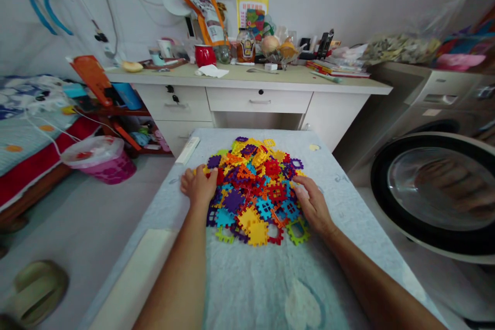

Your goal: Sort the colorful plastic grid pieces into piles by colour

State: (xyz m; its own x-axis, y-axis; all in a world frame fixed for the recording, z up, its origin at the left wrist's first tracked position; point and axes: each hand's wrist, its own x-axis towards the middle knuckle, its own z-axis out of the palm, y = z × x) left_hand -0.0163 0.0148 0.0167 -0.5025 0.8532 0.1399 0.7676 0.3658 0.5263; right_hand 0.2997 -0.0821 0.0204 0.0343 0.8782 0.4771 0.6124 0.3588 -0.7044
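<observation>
A heap of several flat, toothed plastic building tiles [253, 185] in red, yellow, blue, purple, orange and green lies on a small table covered with a pale blue cloth [266, 278]. My left hand [199, 185] rests against the heap's left side, fingers curled onto the tiles. My right hand [311, 201] lies flat against the heap's right side, fingers stretched along the tiles. Neither hand lifts a piece clear of the pile.
A white desk [251, 87] with drawers stands behind, crowded with a red mug [204, 55], jars, snack bag and books. A washing machine door [436, 191] is at the right. A pink bin [101, 160] and a bed [27, 134] are at the left.
</observation>
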